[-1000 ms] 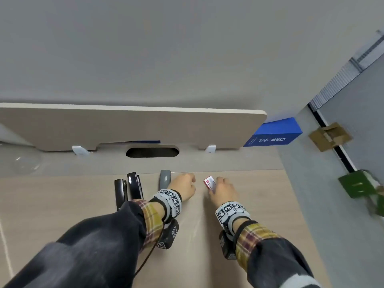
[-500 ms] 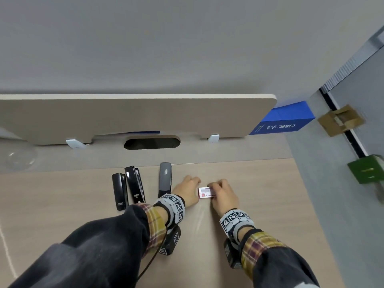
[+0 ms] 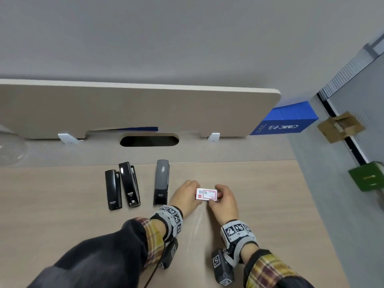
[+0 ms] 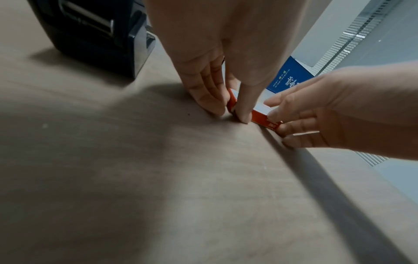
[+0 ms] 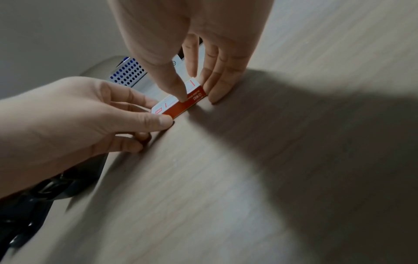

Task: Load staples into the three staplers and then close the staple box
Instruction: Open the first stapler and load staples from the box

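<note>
A small red and white staple box (image 3: 206,194) (image 4: 260,114) (image 5: 181,102) lies flat on the wooden desk between both hands. My left hand (image 3: 185,196) (image 4: 222,100) pinches its left end with thumb and fingers. My right hand (image 3: 224,199) (image 5: 192,87) pinches its right end the same way. The box looks shut. Three staplers lie in a row to the left: a short black stapler (image 3: 113,190), a longer black stapler (image 3: 129,184) and a grey stapler (image 3: 161,182) (image 4: 95,34) beside my left hand.
A beige divider panel (image 3: 135,109) stands along the back of the desk (image 3: 270,204), with an oval cable hole (image 3: 149,140) below it. A blue box (image 3: 286,121), a cardboard box (image 3: 340,126) and a green box (image 3: 367,178) lie on the floor to the right.
My right hand brought the staple box from upright at the back down flat and nearer to me. My left hand came over and took hold of its left end.
</note>
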